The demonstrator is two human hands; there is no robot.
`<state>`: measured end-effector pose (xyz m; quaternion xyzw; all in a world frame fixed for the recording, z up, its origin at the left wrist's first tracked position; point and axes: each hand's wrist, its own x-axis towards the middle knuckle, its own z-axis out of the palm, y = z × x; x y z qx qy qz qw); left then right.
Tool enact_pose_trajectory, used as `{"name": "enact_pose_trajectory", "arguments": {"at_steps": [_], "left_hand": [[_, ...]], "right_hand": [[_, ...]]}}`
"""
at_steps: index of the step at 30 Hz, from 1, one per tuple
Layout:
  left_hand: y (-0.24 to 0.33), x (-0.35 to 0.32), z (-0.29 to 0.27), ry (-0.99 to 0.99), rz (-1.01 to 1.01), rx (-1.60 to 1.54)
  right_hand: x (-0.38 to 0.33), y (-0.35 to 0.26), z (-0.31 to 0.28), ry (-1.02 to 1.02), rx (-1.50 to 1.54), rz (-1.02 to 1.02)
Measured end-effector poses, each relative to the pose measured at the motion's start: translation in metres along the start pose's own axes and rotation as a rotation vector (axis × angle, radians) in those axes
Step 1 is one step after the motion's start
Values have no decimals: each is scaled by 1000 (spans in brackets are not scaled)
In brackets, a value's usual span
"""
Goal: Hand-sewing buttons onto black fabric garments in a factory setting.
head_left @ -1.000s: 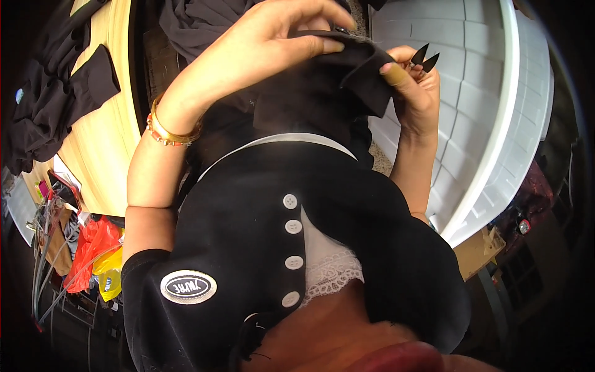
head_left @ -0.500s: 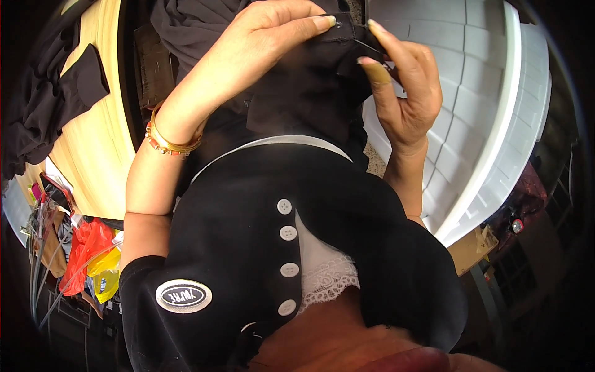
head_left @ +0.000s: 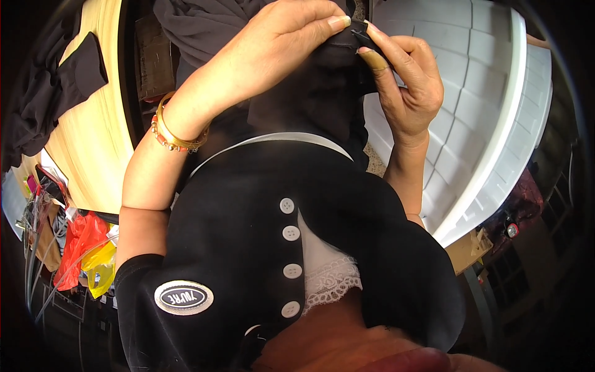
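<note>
Both hands have drawn together, left hand point(head_left: 279, 53) and right hand point(head_left: 406, 87) pinching with closed fingers the black cloth point(head_left: 322, 93), which hangs below them, between white panel point(head_left: 483, 111) and yellow bench point(head_left: 93, 155).

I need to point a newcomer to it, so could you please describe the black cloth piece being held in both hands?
Start at the white panelled surface on the right; beside its left edge both hands meet near the picture's top. The left hand and right hand pinch a small black cloth piece between their fingertips. Unlike the grey fabric heaped behind, it is darker and lifted up.
</note>
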<state>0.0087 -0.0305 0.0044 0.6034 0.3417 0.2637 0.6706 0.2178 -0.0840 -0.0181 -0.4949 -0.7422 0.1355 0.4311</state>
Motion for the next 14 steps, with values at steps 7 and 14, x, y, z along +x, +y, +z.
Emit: {"name": "enact_pose_trajectory", "arguments": {"at_steps": [7,14], "left_hand": [[-22,4,9,73,70,84],[-37,-3,-9,152,61,323]], "right_hand": [[1,2,3,-47,370,489],[12,21,-16,0,461,492]]}}
